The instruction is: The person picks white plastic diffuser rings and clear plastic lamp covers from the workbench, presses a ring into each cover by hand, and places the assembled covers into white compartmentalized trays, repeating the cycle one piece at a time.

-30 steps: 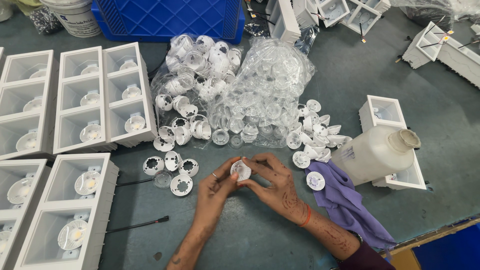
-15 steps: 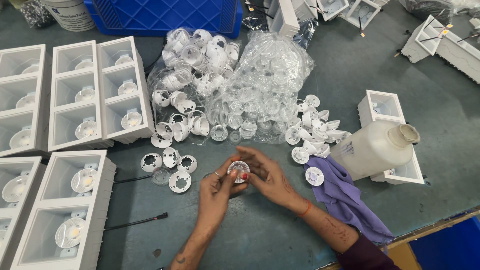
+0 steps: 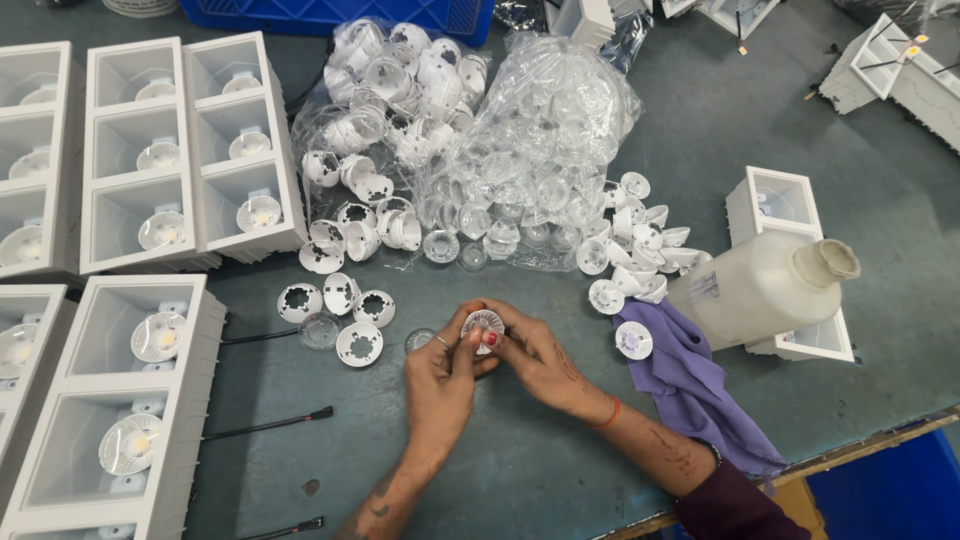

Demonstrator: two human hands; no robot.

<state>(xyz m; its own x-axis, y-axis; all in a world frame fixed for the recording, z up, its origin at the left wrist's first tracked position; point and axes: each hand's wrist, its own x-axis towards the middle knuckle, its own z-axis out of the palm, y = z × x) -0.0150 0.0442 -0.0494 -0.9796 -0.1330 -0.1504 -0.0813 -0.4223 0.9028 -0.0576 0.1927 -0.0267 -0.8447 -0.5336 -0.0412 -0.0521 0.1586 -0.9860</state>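
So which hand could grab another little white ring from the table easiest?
Probably the left hand: the loose white rings lie just beside it. Both hands hold the round lens piece, and the right hand is farther away.

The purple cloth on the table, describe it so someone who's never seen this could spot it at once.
Start at the white plastic jug lying on its side at the table's right. The purple cloth lies crumpled just below it, right of the right hand. It is the only soft, coloured thing among white plastic parts.

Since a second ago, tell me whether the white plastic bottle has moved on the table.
No. The white plastic bottle lies on its side against the same white square housing, beside the purple cloth; only the camera shifted.
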